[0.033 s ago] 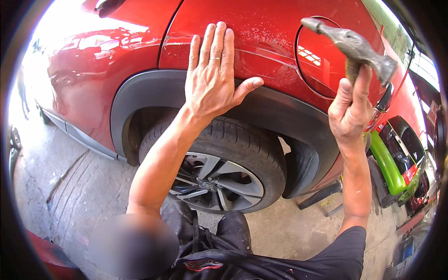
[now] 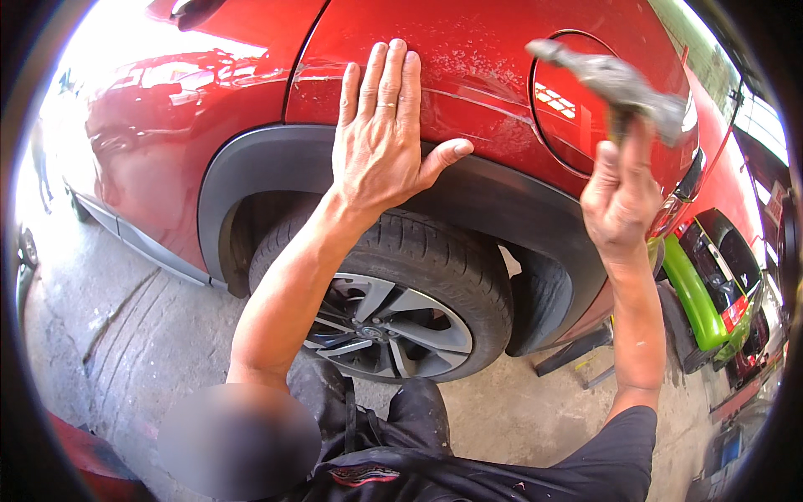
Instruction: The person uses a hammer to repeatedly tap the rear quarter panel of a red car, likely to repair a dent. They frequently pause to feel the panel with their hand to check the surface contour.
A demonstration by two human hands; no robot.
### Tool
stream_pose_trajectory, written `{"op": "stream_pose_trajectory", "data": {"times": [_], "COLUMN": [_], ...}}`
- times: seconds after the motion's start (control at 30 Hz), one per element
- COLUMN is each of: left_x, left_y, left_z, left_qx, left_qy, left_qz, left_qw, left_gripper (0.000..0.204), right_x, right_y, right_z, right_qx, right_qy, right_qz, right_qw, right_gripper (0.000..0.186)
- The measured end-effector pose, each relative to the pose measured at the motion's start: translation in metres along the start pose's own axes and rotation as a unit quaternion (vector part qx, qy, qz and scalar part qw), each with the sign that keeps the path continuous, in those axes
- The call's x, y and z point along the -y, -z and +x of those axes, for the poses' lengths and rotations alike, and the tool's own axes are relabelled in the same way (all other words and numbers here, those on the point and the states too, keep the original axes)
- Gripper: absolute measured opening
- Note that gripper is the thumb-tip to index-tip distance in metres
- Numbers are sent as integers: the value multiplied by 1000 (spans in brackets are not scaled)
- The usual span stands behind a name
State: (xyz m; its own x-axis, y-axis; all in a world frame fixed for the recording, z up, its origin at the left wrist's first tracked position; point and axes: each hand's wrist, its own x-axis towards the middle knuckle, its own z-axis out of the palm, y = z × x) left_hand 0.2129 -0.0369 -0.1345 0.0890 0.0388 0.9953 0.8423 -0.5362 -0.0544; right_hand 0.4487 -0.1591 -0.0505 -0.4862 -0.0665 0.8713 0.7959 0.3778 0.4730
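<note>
My left hand (image 2: 381, 138) lies flat on the red car panel (image 2: 452, 25), fingers stretched together and thumb out to the right, just above the grey wheel-arch trim (image 2: 523, 201). Pale scuffs and scratches (image 2: 502, 75) mark the paint right of my fingers. My right hand (image 2: 623, 197) grips a metal hammer (image 2: 627, 88), its head blurred in front of the round fuel flap (image 2: 565, 134). Below both hands is the wheel (image 2: 381, 330), with a dark tyre and silver-and-dark spokes.
A green car (image 2: 698, 301) stands at the right, near dark metal stands (image 2: 569, 351). Grey concrete floor (image 2: 117, 343) surrounds the wheel. Another red surface (image 2: 84, 460) shows at the lower left. The red car's body continues leftward along a black door seam.
My right hand and the hammer have shifted slightly left and upward, and the hammer head is now smeared by motion. My left hand stays where it was on the panel.
</note>
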Motion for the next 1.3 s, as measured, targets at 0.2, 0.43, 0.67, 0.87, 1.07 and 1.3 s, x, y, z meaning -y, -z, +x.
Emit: {"op": "stream_pose_trajectory", "data": {"times": [0.2,0.43,0.67,0.87,1.07,1.3], "left_x": [-1,1,8,8,7,6], "left_y": [1,1,5,6,7,7], "left_z": [-1,-24,-37,-39,-38,-37], "left_qx": [-6,-14,11,19,16,14], "left_qy": [1,51,57,61,56,56], "left_qz": [-14,-6,9,6,0,-6], "left_qw": [1000,999,998,998,998,998], "left_gripper": [104,101,103,103,103,104], "right_x": [1,8,13,16,17,20], "right_y": [-5,-7,-14,-17,-25,-26], "right_z": [1,10,10,14,16,20], "right_qx": [-54,-9,33,106,94,67], "right_qy": [49,65,56,43,57,100], "right_qz": [11,9,-7,-45,-6,39], "right_qw": [997,998,998,992,994,992], "right_gripper": [55,60,60,60,63,66]}}
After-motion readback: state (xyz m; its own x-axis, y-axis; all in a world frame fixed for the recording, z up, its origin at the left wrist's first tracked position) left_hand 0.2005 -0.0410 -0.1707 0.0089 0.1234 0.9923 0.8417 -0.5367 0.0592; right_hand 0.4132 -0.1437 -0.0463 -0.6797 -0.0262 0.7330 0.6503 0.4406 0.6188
